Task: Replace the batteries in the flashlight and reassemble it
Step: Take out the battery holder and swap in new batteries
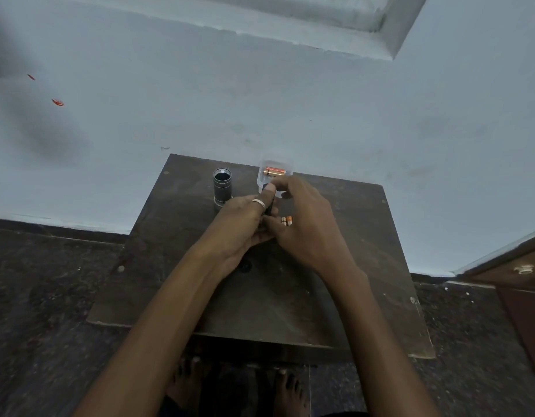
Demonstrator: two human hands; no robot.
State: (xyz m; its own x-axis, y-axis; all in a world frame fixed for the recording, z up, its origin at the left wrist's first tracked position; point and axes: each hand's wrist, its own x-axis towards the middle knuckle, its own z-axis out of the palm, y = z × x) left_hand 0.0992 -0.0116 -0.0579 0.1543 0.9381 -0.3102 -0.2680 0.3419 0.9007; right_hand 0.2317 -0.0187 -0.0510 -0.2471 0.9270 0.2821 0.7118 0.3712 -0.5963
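- Your left hand [245, 219] and right hand [302, 227] both have fingers closed on the small black cylindrical battery holder [268, 207]
- Light, rigid, slippery; pinch its sides
- Loose orange batteries [286, 220] roll on the dark wooden worktop [365, 236]

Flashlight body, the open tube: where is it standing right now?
The flashlight body stands upright near the table's far edge, just beyond the left hand and left of the clear plastic container.

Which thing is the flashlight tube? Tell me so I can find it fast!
Look at the dark table against the blue wall. Near its far edge, left of the clear box with an orange battery inside, stands the tube. It is the only upright dark cylinder, open on top, and neither of the hands touches it.
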